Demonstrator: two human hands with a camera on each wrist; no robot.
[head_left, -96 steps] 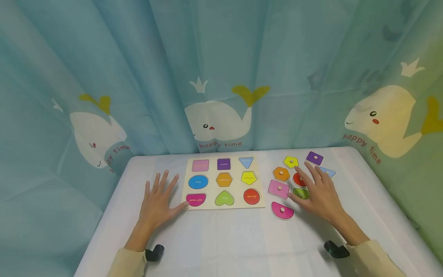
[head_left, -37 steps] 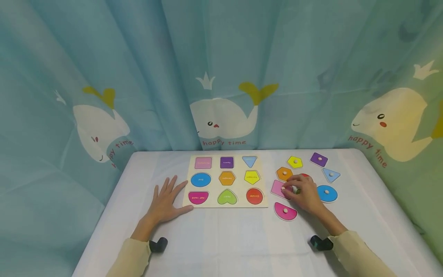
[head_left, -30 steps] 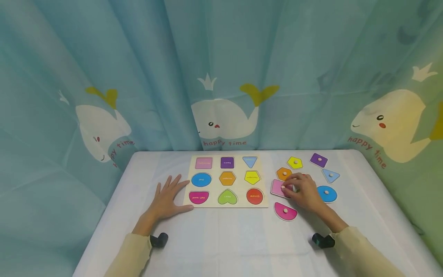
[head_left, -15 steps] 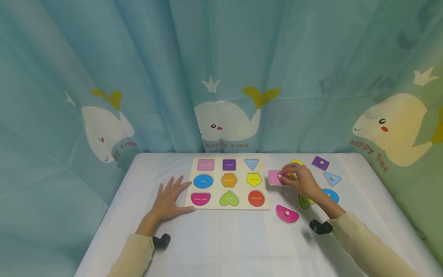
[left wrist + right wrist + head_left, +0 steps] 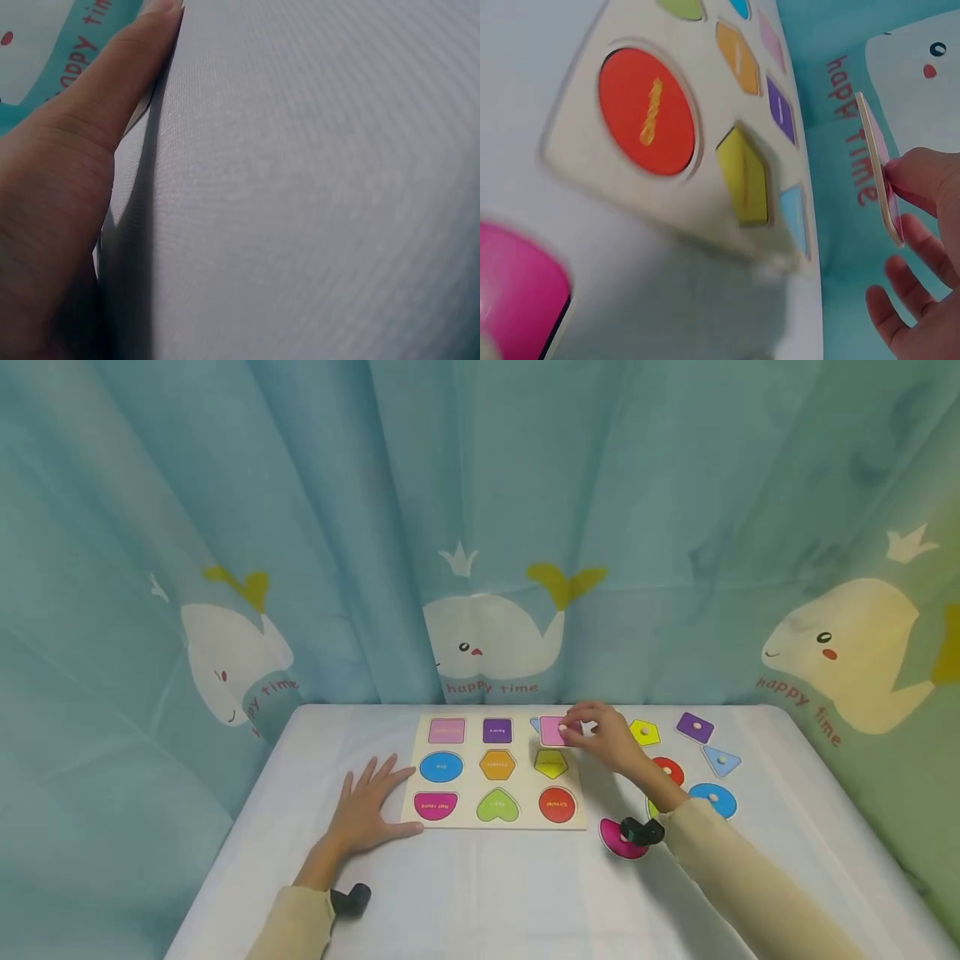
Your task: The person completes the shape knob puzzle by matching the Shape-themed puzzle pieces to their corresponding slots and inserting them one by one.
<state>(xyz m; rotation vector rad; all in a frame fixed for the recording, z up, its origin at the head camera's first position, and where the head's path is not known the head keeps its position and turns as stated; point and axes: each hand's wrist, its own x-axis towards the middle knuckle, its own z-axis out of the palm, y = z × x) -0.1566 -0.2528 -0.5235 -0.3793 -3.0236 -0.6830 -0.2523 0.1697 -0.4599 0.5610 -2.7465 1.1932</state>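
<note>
My right hand (image 5: 611,745) pinches the knob of a pink rectangle puzzle piece (image 5: 551,732), held above the far right corner of a pale puzzle board (image 5: 467,802). In the right wrist view the piece (image 5: 881,165) appears edge-on, raised off the board, with thumb and finger on its knob side. It partly covers the board's light blue triangle recess (image 5: 793,217). My left hand (image 5: 363,810) lies with fingers spread beside the board's left edge, the thumb at its near left corner. Only the thumb side of that hand (image 5: 67,165) shows in the left wrist view.
Right of the board lie knobbed pieces: yellow pentagon (image 5: 637,727), purple square (image 5: 688,723), light blue triangle (image 5: 718,766), blue oval (image 5: 705,800) and red circle (image 5: 670,768). A wrist camera partly hides the magenta half-round piece (image 5: 615,839). A curtain (image 5: 345,610) hangs behind the table.
My right hand has reached down, pinched the pink rectangle piece, lifted it from the group and carried it left over the board. My left hand stays by the board's left edge.
</note>
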